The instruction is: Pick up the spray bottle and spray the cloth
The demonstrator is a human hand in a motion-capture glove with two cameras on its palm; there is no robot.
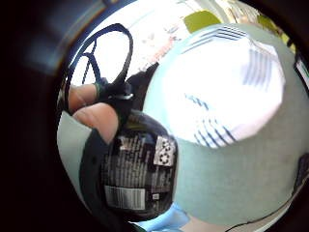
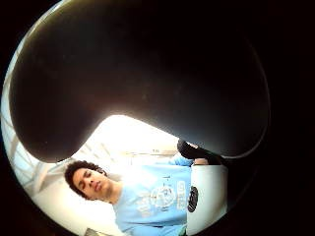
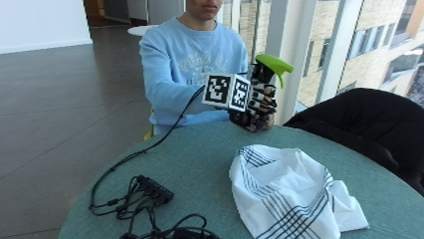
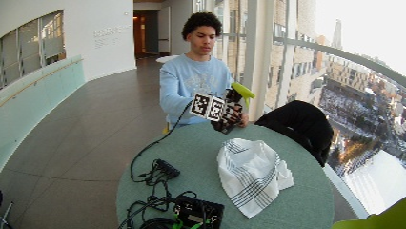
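Gloved right hand (image 3: 257, 107) raised above the far edge of the round green counter (image 3: 199, 164), grip clamped around the dark body of the spray bottle (image 3: 260, 99). Bottle lifted clear of the counter, roughly upright, green trigger head (image 3: 275, 64) standing out above the grip. In the wide outside view, same hold: hand (image 4: 229, 114) wrapped on bottle (image 4: 231, 102), chest-high in front of the seated person's light blue sweater (image 4: 190, 81). Little-finger palm view: bottle's black printed label with barcode (image 1: 137, 171) close against the palm, two bare fingertips (image 1: 96, 118) curled beside it. Thumb-side palm view mostly filled by a dark rounded mass (image 2: 147, 73) close to the palm; cannot tell which part of bottle or hand. White cloth (image 3: 288, 194) with dark stripes lying crumpled on the counter, below and forward of the grip, apart from the bottle; also seen beneath the palm (image 1: 222, 82). Black cables and a small black box (image 3: 149, 191) on the counter, well off to the side of the grip. Black garment draped over a chair (image 3: 358, 122) beyond the counter edge.
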